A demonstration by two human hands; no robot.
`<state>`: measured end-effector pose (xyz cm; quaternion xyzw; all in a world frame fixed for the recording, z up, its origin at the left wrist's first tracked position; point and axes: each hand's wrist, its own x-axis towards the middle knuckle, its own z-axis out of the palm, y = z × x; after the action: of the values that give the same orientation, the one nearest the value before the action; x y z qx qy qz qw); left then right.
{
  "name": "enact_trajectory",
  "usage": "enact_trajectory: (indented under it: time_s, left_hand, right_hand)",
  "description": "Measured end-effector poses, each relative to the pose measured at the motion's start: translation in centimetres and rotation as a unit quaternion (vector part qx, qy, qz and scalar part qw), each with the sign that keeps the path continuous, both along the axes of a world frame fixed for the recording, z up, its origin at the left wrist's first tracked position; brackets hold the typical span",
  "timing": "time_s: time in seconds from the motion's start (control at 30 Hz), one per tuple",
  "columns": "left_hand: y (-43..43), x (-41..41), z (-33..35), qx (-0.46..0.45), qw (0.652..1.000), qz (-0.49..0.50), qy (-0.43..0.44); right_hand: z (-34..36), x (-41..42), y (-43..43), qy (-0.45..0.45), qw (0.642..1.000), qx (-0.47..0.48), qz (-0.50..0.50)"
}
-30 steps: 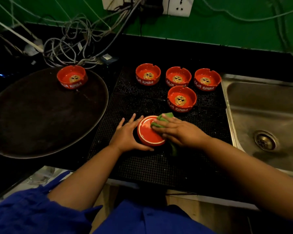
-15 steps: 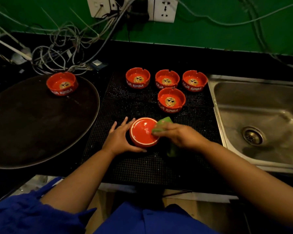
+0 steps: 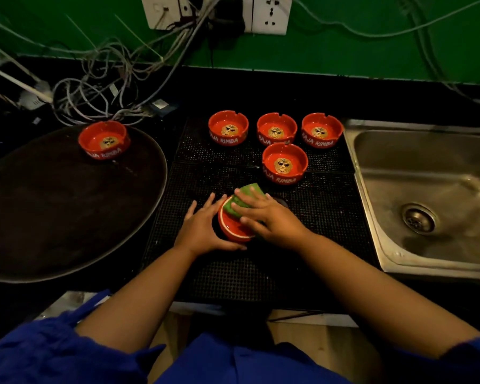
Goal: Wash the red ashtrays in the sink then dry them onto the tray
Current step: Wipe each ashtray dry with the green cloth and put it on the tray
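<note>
Round dark tray [image 3: 67,217] at left of worktop [image 3: 261,90]; one red ashtray [image 3: 104,139] stood on far edge. Upturned red ashtray [image 3: 233,230] tilted over black mesh mat [image 3: 233,273], clasped in left hand [image 3: 201,231] grip, thumb curled beneath. Green cloth [image 3: 245,199] pressed on it by right hand [image 3: 272,221], grip flat-fingered. Four red ashtrays [image 3: 284,164] ranged behind. Steel sink [image 3: 427,184] at right.

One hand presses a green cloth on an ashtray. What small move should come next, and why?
Probably draw the cloth toward the body, across the upturned base of the held ashtray. The right hand presses it only on the far part and the near part shows bare, while the left hand steadies the side. The tray can wait.
</note>
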<state>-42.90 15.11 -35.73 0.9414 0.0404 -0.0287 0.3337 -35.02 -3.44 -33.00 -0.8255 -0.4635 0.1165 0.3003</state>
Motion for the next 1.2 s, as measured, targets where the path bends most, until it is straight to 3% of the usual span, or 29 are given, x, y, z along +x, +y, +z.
enact_trajectory:
  time_s: [0.13,0.33,0.47,0.67,0.8,0.97,1.1,1.2]
  left_hand:
    - [-0.2,0.0,0.2,0.004,1.0,0.001,0.001]
    - [0.0,0.0,-0.2,0.004,1.0,0.002,-0.003]
    - [0.0,0.1,-0.2,0.014,1.0,0.002,-0.009]
    - [0.2,0.2,-0.5,0.015,1.0,0.005,-0.007]
    - [0.2,0.1,-0.6,0.016,1.0,0.012,-0.004]
    - [0.1,0.0,-0.4,0.022,1.0,0.007,-0.003]
    - [0.0,-0.1,-0.2,0.043,0.999,0.001,0.001]
    - [0.1,-0.5,-0.3,0.038,0.999,-0.01,0.004]
  right_hand:
    - [0.0,0.1,-2.2,-0.041,0.993,-0.023,0.105]
    - [0.7,1.7,-0.7,0.001,0.999,-0.043,0.003]
    - [-0.2,-0.7,2.2,-0.07,0.996,-0.023,0.044]
    - [-0.3,-2.3,-2.1,-0.064,0.996,0.01,0.062]
    - [0.8,-1.7,-7.1,-0.052,0.996,0.01,-0.073]
    - [3.5,1.5,-10.3,-0.085,0.952,-0.042,-0.292]
    - [0.5,1.5,-8.9,0.009,0.948,-0.168,-0.269]
    - [-1.4,0.8,-8.8,-0.015,0.939,-0.225,-0.258]
